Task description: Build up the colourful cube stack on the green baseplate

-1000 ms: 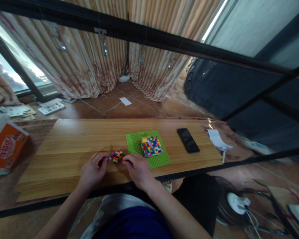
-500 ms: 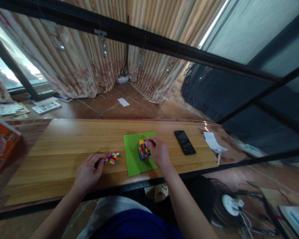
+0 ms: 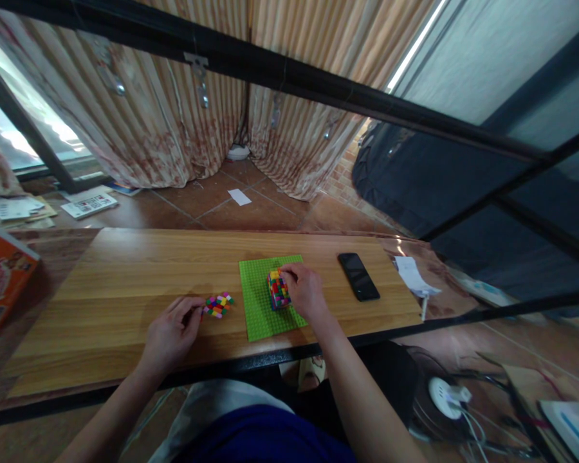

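Note:
A block built of many coloured toy bricks [image 3: 276, 294] stands on a green studded baseplate [image 3: 258, 325]. My right hand [image 3: 306, 292] is at the block's upper right side, thumb and fingertips pinched together at its top edge. Whatever lies between those fingertips is too small to make out. On the wooden table to the left of the baseplate lies a small cluster of loose coloured bricks [image 3: 218, 305]. My left hand [image 3: 172, 331] rests beside it with thumb and forefinger closed at the cluster's left edge. Anything in that pinch is hidden.
A black phone [image 3: 358, 276] lies on the wooden table [image 3: 139, 270], right of the baseplate. An orange box [image 3: 4, 276] stands beyond the table's left end. Dark metal rails [image 3: 280, 354] run along the near edge and across above. Papers lie on the floor.
My right hand has shifted slightly left, its fingertips now farther over the top of the block. The left hand stays by the loose bricks.

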{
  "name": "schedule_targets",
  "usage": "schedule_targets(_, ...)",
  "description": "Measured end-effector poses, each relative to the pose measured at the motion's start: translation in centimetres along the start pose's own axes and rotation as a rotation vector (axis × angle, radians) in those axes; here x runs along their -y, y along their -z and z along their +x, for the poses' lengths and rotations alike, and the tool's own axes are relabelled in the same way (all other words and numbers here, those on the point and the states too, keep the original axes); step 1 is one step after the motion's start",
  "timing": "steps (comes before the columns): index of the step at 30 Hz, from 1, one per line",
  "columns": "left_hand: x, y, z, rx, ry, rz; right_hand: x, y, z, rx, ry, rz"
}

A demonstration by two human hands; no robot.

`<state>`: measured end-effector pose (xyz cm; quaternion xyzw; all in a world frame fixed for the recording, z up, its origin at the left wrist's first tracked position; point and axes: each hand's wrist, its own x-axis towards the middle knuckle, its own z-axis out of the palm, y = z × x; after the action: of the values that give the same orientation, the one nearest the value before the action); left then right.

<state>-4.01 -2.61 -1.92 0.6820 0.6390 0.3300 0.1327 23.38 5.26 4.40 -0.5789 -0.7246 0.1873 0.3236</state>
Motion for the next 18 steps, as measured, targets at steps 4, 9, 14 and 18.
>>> schedule_targets(4, -0.03, 0.04, 0.04, 0.003, 0.005, 0.003, -0.07, 0.0, 0.11, 0.016, 0.003, 0.003)
schedule_targets(9, 0.19, -0.15, -0.06, 0.0, 0.003, 0.003, -0.06, 0.33, 0.34, 0.032, 0.004, -0.003)
schedule_targets(14, 0.1, -0.15, -0.05, -0.002, 0.021, -0.002, -0.05, 0.49, 0.57, 0.043, 0.023, -0.002)
schedule_targets(18, 0.04, -0.07, 0.01, 0.008, 0.021, -0.008, -0.11, -0.04, 0.63, 0.012, -0.006, 0.027)
